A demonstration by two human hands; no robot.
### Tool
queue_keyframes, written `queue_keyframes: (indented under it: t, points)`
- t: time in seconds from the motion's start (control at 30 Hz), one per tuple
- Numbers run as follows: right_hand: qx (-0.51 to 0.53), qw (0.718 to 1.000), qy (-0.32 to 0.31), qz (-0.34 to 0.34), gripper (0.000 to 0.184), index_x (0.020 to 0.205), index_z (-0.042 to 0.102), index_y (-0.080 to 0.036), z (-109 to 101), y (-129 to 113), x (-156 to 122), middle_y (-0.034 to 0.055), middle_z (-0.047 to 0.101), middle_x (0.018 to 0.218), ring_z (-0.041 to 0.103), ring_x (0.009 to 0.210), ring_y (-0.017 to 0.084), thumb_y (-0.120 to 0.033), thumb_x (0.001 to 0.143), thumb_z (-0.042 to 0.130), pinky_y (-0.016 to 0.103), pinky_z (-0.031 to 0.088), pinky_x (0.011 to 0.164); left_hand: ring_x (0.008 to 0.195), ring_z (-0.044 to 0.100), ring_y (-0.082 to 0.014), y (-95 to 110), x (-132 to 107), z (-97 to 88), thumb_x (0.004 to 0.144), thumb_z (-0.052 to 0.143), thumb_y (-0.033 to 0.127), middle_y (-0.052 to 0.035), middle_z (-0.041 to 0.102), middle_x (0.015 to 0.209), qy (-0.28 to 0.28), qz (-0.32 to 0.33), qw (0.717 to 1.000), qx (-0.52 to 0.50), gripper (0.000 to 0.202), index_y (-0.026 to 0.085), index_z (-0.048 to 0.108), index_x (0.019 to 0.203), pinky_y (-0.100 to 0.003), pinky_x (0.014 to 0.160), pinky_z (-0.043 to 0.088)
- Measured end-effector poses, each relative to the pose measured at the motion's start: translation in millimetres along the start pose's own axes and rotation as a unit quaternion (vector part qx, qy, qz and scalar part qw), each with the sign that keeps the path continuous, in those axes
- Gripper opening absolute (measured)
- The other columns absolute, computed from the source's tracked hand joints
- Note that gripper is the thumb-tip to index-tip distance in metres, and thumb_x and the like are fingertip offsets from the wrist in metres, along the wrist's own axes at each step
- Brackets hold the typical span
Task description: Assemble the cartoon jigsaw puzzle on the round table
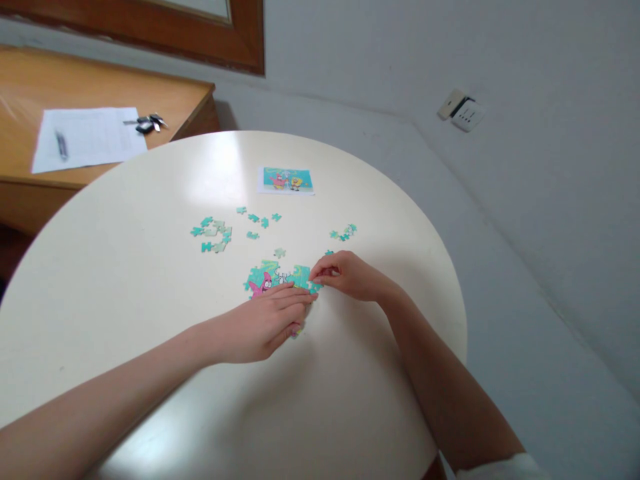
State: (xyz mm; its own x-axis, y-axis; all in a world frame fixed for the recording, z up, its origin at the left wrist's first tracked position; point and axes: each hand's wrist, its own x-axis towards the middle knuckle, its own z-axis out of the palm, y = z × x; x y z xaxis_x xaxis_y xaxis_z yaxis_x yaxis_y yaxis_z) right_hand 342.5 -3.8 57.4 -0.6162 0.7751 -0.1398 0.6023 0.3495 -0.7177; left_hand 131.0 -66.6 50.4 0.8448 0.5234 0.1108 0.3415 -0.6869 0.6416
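Observation:
A partly joined jigsaw puzzle [267, 275] in teal, yellow-green and pink lies on the white table, showing a pink starfish figure. Flat across its lower part rests my left hand [273, 320], fingers stretched to the right and hiding much of the picture. At the puzzle's right edge, my right hand [345, 275] pinches with thumb and forefinger at a small teal puzzle piece [316, 287], which touches or nearly touches the joined part. One loose pale piece [279, 253] lies just above the puzzle. Another teal piece [329, 253] peeks out behind my right hand.
Loose pieces form a cluster [219, 230] at left, a scatter [254, 218] in the middle and a small group [345, 233] at right. A picture card [287, 180] lies at the back of the round table [125, 267]. Keys [150, 123] and paper [95, 137] sit on a wooden desk.

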Motion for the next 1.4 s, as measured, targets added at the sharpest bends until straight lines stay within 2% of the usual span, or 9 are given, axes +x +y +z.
queue_keyframes:
  t: [0.53, 1.03, 1.4]
  points:
    - [-0.011, 0.999, 0.033, -0.038, 0.012, 0.076, 0.069, -0.015, 7.4, 0.2, 0.0, 0.0012, 0.065, 0.073, 0.051, 0.067, 0.01, -0.011, 0.078, 0.057, 0.022, 0.039, 0.067, 0.129, 0.042, -0.0234, -1.2, -0.3, 1.4, 0.091, 0.039, 0.015, -0.0134, 0.055, 0.13, -0.011, -0.001, 1.0, 0.015, 0.015, 0.018, 0.053, 0.086, -0.046, 0.109, 0.032]
    - [0.005, 0.997, 0.052, -0.05, 0.012, 0.072, 0.063, -0.016, 10.5, 1.1, 0.5, -0.0005, 0.06, 0.071, 0.049, 0.064, 0.009, -0.007, 0.076, 0.056, 0.021, 0.038, 0.063, 0.131, 0.04, -0.0211, -2.0, -0.7, 2.0, 0.093, 0.035, 0.017, -0.0136, 0.055, 0.13, -0.017, 0.003, 0.999, 0.048, 0.019, 0.019, 0.053, 0.087, -0.045, 0.109, 0.032]
    - [-0.034, 0.997, 0.052, -0.044, 0.015, 0.07, 0.061, -0.015, 10.4, -7.5, 0.0, -0.0002, 0.058, 0.07, 0.05, 0.065, 0.01, -0.003, 0.076, 0.053, 0.022, 0.038, 0.065, 0.13, 0.041, -0.0215, -0.6, -0.2, 1.1, 0.093, 0.035, 0.017, -0.0134, 0.055, 0.13, -0.016, -0.001, 0.999, 0.035, 0.019, 0.019, 0.053, 0.085, -0.045, 0.108, 0.033]
